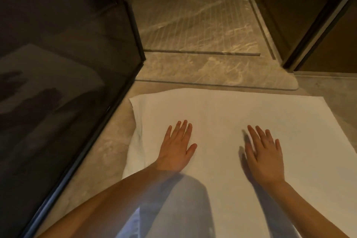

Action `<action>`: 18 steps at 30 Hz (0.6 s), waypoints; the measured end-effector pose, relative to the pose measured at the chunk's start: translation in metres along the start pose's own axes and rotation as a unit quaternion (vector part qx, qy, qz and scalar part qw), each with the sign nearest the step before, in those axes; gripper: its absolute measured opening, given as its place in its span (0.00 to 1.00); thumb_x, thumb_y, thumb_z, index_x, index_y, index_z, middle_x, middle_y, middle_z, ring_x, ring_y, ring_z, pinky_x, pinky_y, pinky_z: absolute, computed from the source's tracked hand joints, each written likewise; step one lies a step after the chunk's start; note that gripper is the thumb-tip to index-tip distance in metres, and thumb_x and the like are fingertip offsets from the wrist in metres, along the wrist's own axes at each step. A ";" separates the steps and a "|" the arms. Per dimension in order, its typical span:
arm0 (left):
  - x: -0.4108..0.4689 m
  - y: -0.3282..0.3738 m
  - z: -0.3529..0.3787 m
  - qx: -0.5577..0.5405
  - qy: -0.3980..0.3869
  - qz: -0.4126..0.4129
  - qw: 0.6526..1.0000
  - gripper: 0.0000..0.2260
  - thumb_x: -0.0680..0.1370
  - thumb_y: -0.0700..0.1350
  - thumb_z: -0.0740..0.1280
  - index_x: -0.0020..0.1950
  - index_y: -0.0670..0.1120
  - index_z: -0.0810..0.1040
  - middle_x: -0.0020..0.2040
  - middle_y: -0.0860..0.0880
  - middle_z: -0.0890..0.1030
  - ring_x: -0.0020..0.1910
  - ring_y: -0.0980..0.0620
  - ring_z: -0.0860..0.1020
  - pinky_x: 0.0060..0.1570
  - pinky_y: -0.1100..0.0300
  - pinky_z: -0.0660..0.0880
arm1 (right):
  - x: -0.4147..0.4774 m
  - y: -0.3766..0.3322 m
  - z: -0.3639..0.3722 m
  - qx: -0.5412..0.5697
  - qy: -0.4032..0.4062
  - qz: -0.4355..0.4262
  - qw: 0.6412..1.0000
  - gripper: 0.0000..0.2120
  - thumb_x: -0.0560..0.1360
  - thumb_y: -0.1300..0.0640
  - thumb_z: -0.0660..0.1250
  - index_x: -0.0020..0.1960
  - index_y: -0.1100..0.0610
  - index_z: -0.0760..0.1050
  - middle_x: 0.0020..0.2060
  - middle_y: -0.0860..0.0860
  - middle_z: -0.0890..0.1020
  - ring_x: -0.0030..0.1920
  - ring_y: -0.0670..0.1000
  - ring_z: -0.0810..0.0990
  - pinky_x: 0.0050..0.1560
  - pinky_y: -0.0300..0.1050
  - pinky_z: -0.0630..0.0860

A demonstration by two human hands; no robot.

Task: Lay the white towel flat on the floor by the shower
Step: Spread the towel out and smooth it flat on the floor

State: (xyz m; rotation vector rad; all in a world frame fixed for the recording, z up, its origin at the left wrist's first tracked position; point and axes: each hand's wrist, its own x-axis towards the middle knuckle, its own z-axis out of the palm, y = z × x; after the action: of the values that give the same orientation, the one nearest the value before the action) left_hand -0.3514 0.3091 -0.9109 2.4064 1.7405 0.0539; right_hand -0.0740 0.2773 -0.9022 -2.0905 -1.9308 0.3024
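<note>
**tile_guy:** ok so where's your white towel point(222, 118) at right now?

**mopbucket:** It's spread out on the floor point(110, 152) right in front of you. Its far edge is just short of the marble threshold point(212, 71) at the shower entrance. The grooved shower floor point(193, 25) is beyond that. The towel's left side runs near the dark glass panel point(67, 87), with a strip of bare floor between them. Its right side goes out of frame.

**tile_guy:** and it's flat?

**mopbucket:** Mostly, yeah. The middle looks smooth, but the left edge is a bit rumpled and wavy, especially toward the far left corner.

**tile_guy:** what about your hands?

**mopbucket:** Your left hand point(176, 150) is palm down on the towel with the fingers straight and close together, gripping nothing. Your right hand point(264, 158) is also spread wide, palm down, with straight fingers and nothing held. There's a dark shadow along its left edge though, so I can't tell if it's pressed onto the cloth or just above it. The two hands are well apart. Your knee point(179, 208), in light jeans, sits over the near part of the towel between your arms.
</note>
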 end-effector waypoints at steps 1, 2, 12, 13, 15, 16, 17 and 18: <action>0.004 -0.011 -0.005 -0.005 0.004 -0.019 1.000 0.29 0.82 0.58 0.45 0.79 0.47 0.43 0.80 0.48 0.45 0.78 0.49 0.42 0.75 0.51 0.36 | 0.010 -0.024 0.005 0.010 0.000 -0.025 1.000 0.27 0.80 0.43 0.44 0.78 0.46 0.56 0.77 0.49 0.60 0.78 0.54 0.52 0.76 0.56 0.49; 0.008 -0.021 -0.010 -0.012 0.009 -0.039 0.999 0.29 0.82 0.57 0.45 0.79 0.47 0.42 0.80 0.48 0.44 0.78 0.49 0.41 0.74 0.51 0.36 | 0.020 -0.050 0.011 0.018 0.000 -0.051 0.999 0.26 0.81 0.44 0.46 0.78 0.47 0.56 0.77 0.49 0.61 0.78 0.53 0.53 0.76 0.55 0.49; 0.042 -0.114 -0.038 0.086 -0.045 -0.057 0.994 0.27 0.83 0.57 0.44 0.79 0.48 0.45 0.80 0.46 0.46 0.78 0.46 0.42 0.75 0.47 0.39 | 0.100 -0.199 0.082 -0.032 -0.080 -0.164 0.983 0.26 0.83 0.47 0.45 0.80 0.48 0.48 0.79 0.48 0.53 0.79 0.52 0.47 0.77 0.53 0.44; 0.042 -0.121 -0.036 0.073 -0.057 -0.064 0.994 0.27 0.83 0.57 0.44 0.79 0.49 0.44 0.80 0.46 0.45 0.78 0.46 0.42 0.75 0.47 0.39 | 0.103 -0.200 0.088 -0.041 -0.087 -0.159 0.983 0.26 0.83 0.46 0.44 0.80 0.47 0.47 0.79 0.47 0.52 0.79 0.52 0.47 0.77 0.53 0.43; 0.042 -0.133 -0.036 0.045 -0.059 -0.067 0.995 0.26 0.83 0.56 0.45 0.79 0.50 0.45 0.80 0.47 0.45 0.78 0.47 0.43 0.76 0.49 0.40 | 0.105 -0.196 0.098 -0.049 -0.102 -0.153 0.982 0.26 0.83 0.46 0.43 0.80 0.46 0.46 0.79 0.47 0.51 0.79 0.52 0.46 0.77 0.53 0.42; 0.043 -0.141 -0.038 0.037 -0.035 -0.066 0.997 0.25 0.83 0.55 0.47 0.79 0.49 0.48 0.80 0.48 0.48 0.78 0.47 0.45 0.76 0.50 0.42 | 0.105 -0.193 0.103 -0.052 -0.109 -0.155 0.981 0.26 0.82 0.45 0.42 0.79 0.45 0.46 0.79 0.47 0.51 0.79 0.52 0.45 0.77 0.53 0.42; 0.045 -0.149 -0.041 0.037 0.005 -0.067 0.997 0.24 0.83 0.54 0.49 0.79 0.49 0.53 0.79 0.47 0.53 0.78 0.47 0.50 0.76 0.51 0.45 | 0.104 -0.190 0.107 -0.054 -0.109 -0.157 0.980 0.26 0.82 0.45 0.42 0.79 0.44 0.45 0.79 0.46 0.50 0.79 0.52 0.44 0.77 0.53 0.41; 0.049 -0.158 -0.044 0.043 0.046 -0.074 0.995 0.23 0.83 0.52 0.51 0.78 0.48 0.57 0.78 0.47 0.58 0.76 0.47 0.55 0.75 0.51 0.48 | 0.104 -0.188 0.110 -0.055 -0.104 -0.158 0.980 0.26 0.82 0.44 0.41 0.79 0.44 0.45 0.79 0.46 0.50 0.79 0.51 0.44 0.77 0.53 0.41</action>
State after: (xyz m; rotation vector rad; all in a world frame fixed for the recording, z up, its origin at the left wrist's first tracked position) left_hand -0.4899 0.4086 -0.8961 2.3592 1.9955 0.0733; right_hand -0.2780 0.4008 -0.9375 -1.8346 -2.4139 0.3629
